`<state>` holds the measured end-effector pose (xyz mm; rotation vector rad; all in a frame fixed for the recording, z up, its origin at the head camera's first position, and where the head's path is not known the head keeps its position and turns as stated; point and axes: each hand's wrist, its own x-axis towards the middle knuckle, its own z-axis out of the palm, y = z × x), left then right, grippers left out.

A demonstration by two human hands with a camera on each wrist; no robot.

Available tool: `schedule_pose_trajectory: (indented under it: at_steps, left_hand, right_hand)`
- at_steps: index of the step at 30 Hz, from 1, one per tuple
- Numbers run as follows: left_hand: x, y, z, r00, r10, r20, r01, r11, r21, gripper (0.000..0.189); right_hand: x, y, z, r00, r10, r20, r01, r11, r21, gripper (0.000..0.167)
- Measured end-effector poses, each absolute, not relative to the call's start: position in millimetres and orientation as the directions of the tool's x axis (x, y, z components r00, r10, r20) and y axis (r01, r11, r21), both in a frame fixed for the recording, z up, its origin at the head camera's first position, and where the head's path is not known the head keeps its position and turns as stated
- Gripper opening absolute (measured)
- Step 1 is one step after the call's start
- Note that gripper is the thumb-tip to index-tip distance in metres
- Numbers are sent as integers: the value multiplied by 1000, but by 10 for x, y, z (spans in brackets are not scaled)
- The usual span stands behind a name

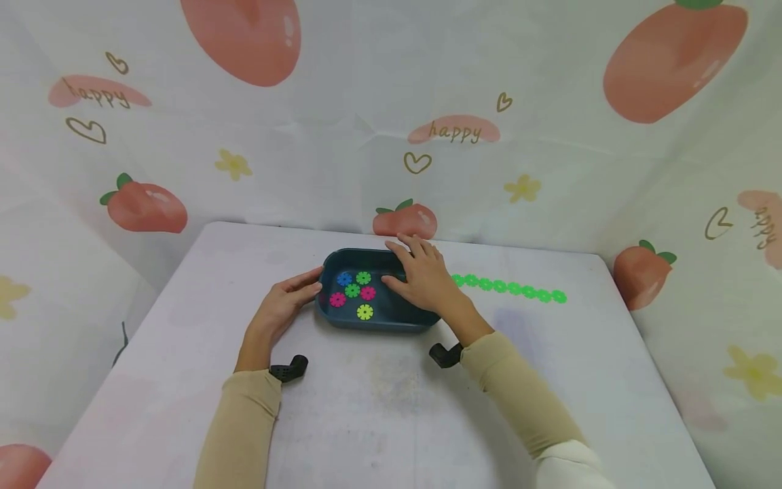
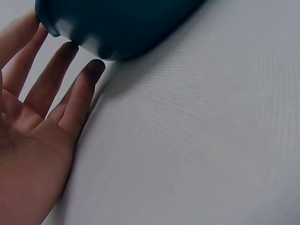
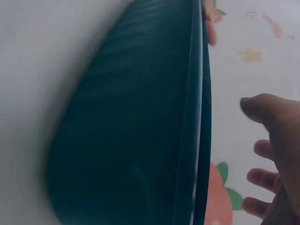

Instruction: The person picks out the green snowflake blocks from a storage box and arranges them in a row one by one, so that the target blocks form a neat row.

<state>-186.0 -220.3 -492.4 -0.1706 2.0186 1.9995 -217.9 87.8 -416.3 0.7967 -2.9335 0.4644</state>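
A dark teal tray [image 1: 397,312] stands on the table with several small notched plastic discs on its left side. Among them are a blue disc [image 1: 345,279], a pink disc [image 1: 338,299] and a yellow-green disc [image 1: 364,312]. My left hand [image 1: 282,305] touches the tray's left end; in the left wrist view its long fingers [image 2: 51,77] reach out straight to the outer wall. Over the tray's right half hovers my right hand [image 1: 424,275], fingers spread and nothing between them. In the right wrist view its thumb [image 3: 265,108] stands apart from the tray wall [image 3: 126,122].
A row of bright green notched discs [image 1: 514,288] lies on the white table [image 1: 379,407] to the right of the tray, its left end beside my right hand. Behind the table hangs a printed cloth [image 1: 342,156]. Black wrist mounts [image 1: 290,368] stick out from both sleeves.
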Motion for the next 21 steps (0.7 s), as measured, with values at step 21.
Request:
schedule_pose_trajectory:
  at_steps: [21]
  left_hand:
    - [-1862, -2225, -4960, -951, 127, -283, -283, 18, 959, 63]
  right_hand:
    - [-2261, 448, -4340, -866, -497, 45, -427, 691, -583, 59]
